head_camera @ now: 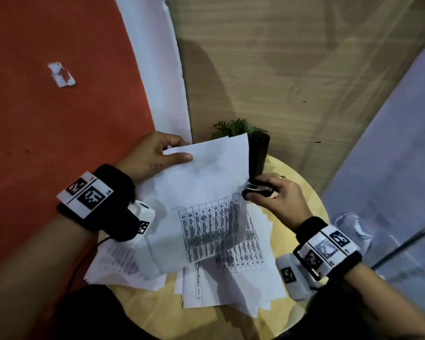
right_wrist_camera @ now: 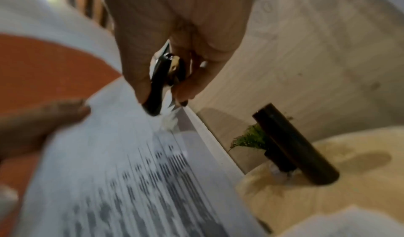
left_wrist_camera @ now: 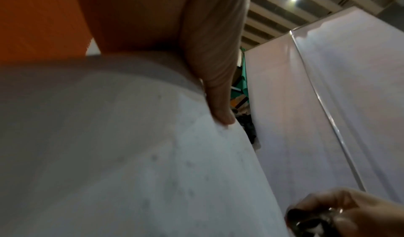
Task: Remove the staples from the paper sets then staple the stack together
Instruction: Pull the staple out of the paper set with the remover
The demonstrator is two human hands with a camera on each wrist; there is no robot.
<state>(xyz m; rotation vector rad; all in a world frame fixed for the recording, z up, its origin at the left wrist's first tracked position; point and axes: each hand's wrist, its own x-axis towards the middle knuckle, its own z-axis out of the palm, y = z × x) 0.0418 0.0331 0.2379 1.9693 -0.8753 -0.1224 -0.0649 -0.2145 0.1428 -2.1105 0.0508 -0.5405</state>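
Note:
A white paper set (head_camera: 201,192) printed with a table is lifted above the round wooden table (head_camera: 302,192). My left hand (head_camera: 157,155) pinches its far left corner, thumb on top; the left wrist view shows the fingers (left_wrist_camera: 218,85) behind the sheet (left_wrist_camera: 131,154). My right hand (head_camera: 275,195) grips a black staple remover (head_camera: 255,191) against the set's right edge. The right wrist view has the staple remover (right_wrist_camera: 158,85) biting the paper's (right_wrist_camera: 122,163) corner. More loose printed sheets (head_camera: 231,278) lie spread on the table below.
A black stapler (head_camera: 258,155) stands on end at the table's far side, with a small green plant (head_camera: 236,127) behind it. A red floor (head_camera: 59,131) lies to the left, a white panel (head_camera: 390,155) to the right.

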